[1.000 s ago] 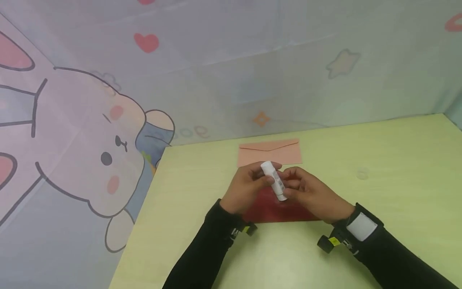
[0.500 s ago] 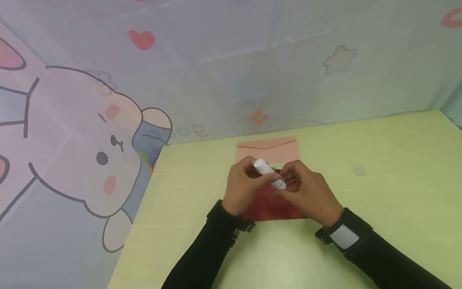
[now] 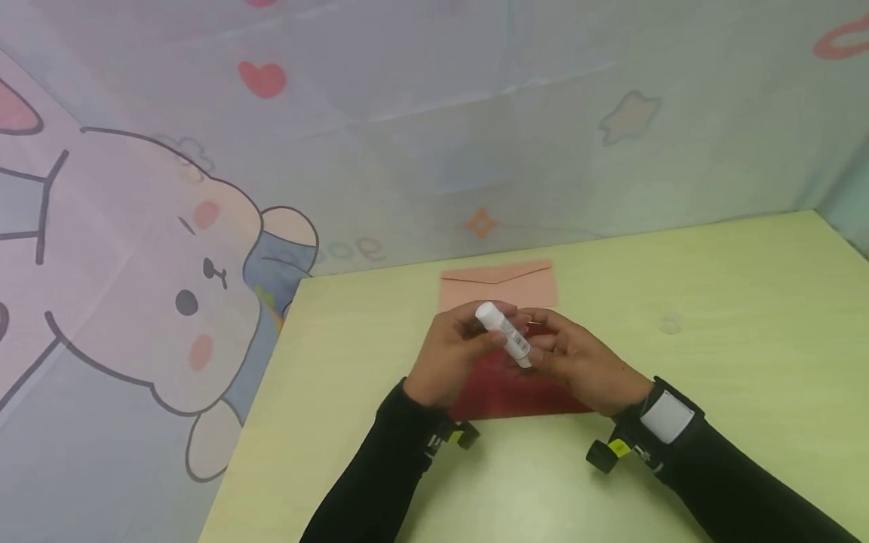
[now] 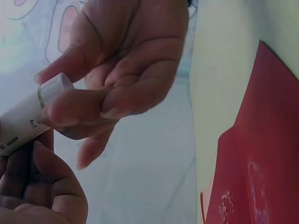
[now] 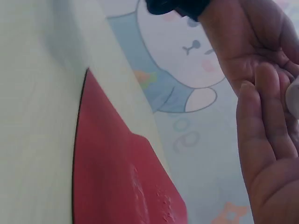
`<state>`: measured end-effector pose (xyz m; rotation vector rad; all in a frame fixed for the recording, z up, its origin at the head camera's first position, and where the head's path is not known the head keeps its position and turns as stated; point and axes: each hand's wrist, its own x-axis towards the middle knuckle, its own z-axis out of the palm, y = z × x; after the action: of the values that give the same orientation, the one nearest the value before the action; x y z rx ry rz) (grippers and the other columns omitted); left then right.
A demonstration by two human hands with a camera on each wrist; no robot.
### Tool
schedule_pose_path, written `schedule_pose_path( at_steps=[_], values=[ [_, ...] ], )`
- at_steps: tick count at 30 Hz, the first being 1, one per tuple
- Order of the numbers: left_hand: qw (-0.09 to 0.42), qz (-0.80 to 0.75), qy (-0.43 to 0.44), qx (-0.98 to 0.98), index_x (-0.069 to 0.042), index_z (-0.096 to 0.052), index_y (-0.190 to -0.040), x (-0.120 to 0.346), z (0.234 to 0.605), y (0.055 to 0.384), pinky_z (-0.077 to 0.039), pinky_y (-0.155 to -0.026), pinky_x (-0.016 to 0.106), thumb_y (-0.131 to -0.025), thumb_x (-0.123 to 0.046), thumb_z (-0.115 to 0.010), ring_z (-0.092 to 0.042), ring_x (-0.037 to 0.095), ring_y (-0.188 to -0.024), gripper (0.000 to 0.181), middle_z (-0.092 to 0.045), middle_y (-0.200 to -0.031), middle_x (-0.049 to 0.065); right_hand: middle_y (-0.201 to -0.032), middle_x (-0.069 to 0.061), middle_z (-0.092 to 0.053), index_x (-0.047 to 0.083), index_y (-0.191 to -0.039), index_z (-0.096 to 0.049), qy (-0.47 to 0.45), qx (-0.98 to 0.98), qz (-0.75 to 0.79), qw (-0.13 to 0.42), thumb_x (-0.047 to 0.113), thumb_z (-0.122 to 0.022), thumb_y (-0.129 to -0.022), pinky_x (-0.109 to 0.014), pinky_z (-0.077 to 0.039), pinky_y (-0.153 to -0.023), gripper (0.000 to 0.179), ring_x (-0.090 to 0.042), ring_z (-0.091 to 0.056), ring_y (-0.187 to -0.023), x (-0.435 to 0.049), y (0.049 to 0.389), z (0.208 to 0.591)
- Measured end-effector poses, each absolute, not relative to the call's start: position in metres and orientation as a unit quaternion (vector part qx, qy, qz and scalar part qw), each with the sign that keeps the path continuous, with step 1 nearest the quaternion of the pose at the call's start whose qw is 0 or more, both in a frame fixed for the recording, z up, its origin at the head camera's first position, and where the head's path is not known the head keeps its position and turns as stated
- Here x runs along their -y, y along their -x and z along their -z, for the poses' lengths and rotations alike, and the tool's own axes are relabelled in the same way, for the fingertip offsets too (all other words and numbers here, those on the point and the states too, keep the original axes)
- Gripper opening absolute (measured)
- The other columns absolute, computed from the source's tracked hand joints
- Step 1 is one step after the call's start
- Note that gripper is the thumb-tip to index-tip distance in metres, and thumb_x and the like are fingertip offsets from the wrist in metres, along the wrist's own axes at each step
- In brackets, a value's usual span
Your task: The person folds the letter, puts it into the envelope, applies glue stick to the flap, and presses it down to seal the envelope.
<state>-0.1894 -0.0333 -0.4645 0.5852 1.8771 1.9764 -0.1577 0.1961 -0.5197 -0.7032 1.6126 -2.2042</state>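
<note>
My left hand [image 3: 444,354] holds the body of a white glue stick [image 3: 504,333] between thumb and fingers, tilted above the table. At the stick's lower end my right hand [image 3: 594,371] pinches the white cap [image 4: 57,87], thumb on one side and fingers on the other. A thin yellowish ring shows between cap and body in the left wrist view. Below both hands lies a red envelope [image 3: 505,392], its flap side up. Shiny, wet-looking streaks mark the red paper [image 5: 135,186] near the flap. The hands hide part of the envelope.
Behind the hands a pink envelope [image 3: 498,283] lies on the pale yellow table [image 3: 353,339]. To the right is a small clear ring-shaped thing [image 3: 670,323], too faint to identify. A printed cartoon cloth [image 3: 407,136] hangs along the table's back edge.
Half a second ago the right wrist was turned over further and the stick lay flatter; both have since rotated back. Each hand stays on the glue stick. The head view has shifted slightly.
</note>
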Motion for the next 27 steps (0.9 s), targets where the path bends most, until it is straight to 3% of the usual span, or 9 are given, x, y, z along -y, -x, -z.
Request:
schedule_pose_path(
  at_steps=[3, 5, 8, 11, 14, 17, 21, 27],
  values=[
    [0.188, -0.7, -0.209, -0.657, 0.011, -0.066, -0.145, 0.033, 0.464, 0.19, -0.061, -0.105, 0.027, -0.106, 0.006, -0.066, -0.08, 0.002, -0.118, 0.039, -0.073, -0.142, 0.037, -0.14, 0.006, -0.076, 0.019, -0.158, -0.049, 0.28, -0.499, 0.793, 0.21, 0.002, -0.043, -0.121, -0.032, -0.063, -0.114, 0.041, -0.012, -0.079, -0.122, -0.198, 0.162, 0.525],
    [0.185, -0.701, -0.202, -0.658, 0.011, -0.067, -0.144, 0.033, 0.466, 0.191, -0.06, -0.104, 0.027, -0.106, 0.006, -0.067, -0.08, 0.003, -0.116, 0.039, -0.078, -0.137, 0.031, -0.142, 0.005, -0.071, 0.021, -0.159, -0.052, 0.279, -0.497, 0.791, 0.221, 0.004, -0.04, -0.122, -0.034, -0.063, -0.115, 0.042, -0.013, -0.079, -0.121, -0.199, 0.162, 0.526],
    [0.164, -0.708, -0.168, -0.666, 0.009, -0.072, -0.138, 0.033, 0.468, 0.189, -0.062, -0.1, 0.026, -0.101, 0.005, -0.075, -0.078, 0.005, -0.11, 0.037, -0.087, -0.12, 0.009, -0.136, 0.005, -0.074, 0.016, -0.159, -0.054, 0.25, -0.577, 0.758, 0.174, 0.005, -0.051, -0.119, -0.034, -0.066, -0.108, 0.041, -0.012, -0.08, -0.118, -0.199, 0.158, 0.522],
    [0.141, -0.716, -0.139, -0.67, 0.006, -0.075, -0.127, 0.033, 0.471, 0.187, -0.063, -0.094, 0.026, -0.095, 0.002, -0.083, -0.076, 0.008, -0.105, 0.033, -0.085, -0.107, -0.008, -0.13, -0.002, -0.08, 0.007, -0.154, -0.057, 0.207, -0.683, 0.694, 0.095, 0.006, -0.072, -0.11, -0.031, -0.067, -0.1, 0.047, -0.01, -0.08, -0.115, -0.195, 0.153, 0.516],
    [0.128, -0.718, -0.139, -0.67, 0.004, -0.076, -0.119, 0.03, 0.472, 0.188, -0.063, -0.092, 0.026, -0.093, -0.001, -0.086, -0.077, 0.01, -0.105, 0.028, -0.084, -0.106, -0.011, -0.123, -0.01, -0.083, 0.002, -0.148, -0.061, 0.178, -0.742, 0.646, 0.037, 0.008, -0.087, -0.099, -0.028, -0.067, -0.098, 0.056, -0.008, -0.081, -0.111, -0.191, 0.149, 0.509],
    [0.124, -0.718, -0.143, -0.67, 0.007, -0.077, -0.124, 0.028, 0.472, 0.188, -0.062, -0.091, 0.025, -0.094, 0.0, -0.086, -0.076, 0.009, -0.103, 0.032, -0.083, -0.104, -0.012, -0.117, -0.013, -0.085, 0.003, -0.145, -0.063, 0.162, -0.763, 0.625, 0.012, 0.008, -0.089, -0.098, -0.026, -0.066, -0.098, 0.055, -0.006, -0.081, -0.108, -0.189, 0.148, 0.505],
    [0.135, -0.717, -0.144, -0.668, 0.011, -0.073, -0.135, 0.028, 0.471, 0.187, -0.063, -0.092, 0.025, -0.095, 0.003, -0.082, -0.075, 0.006, -0.103, 0.042, -0.082, -0.103, -0.013, -0.114, -0.012, -0.087, 0.002, -0.149, -0.062, 0.154, -0.758, 0.633, 0.031, 0.007, -0.087, -0.099, -0.025, -0.065, -0.096, 0.056, -0.003, -0.08, -0.108, -0.191, 0.148, 0.507],
    [0.162, -0.716, -0.159, -0.66, 0.013, -0.069, -0.141, 0.03, 0.472, 0.189, -0.062, -0.097, 0.026, -0.101, 0.003, -0.072, -0.074, 0.005, -0.105, 0.041, -0.083, -0.11, -0.009, -0.123, -0.007, -0.085, -0.008, -0.157, -0.051, 0.204, -0.695, 0.684, 0.087, 0.004, -0.073, -0.109, -0.025, -0.065, -0.099, 0.054, -0.006, -0.08, -0.115, -0.197, 0.153, 0.513]
  ],
)
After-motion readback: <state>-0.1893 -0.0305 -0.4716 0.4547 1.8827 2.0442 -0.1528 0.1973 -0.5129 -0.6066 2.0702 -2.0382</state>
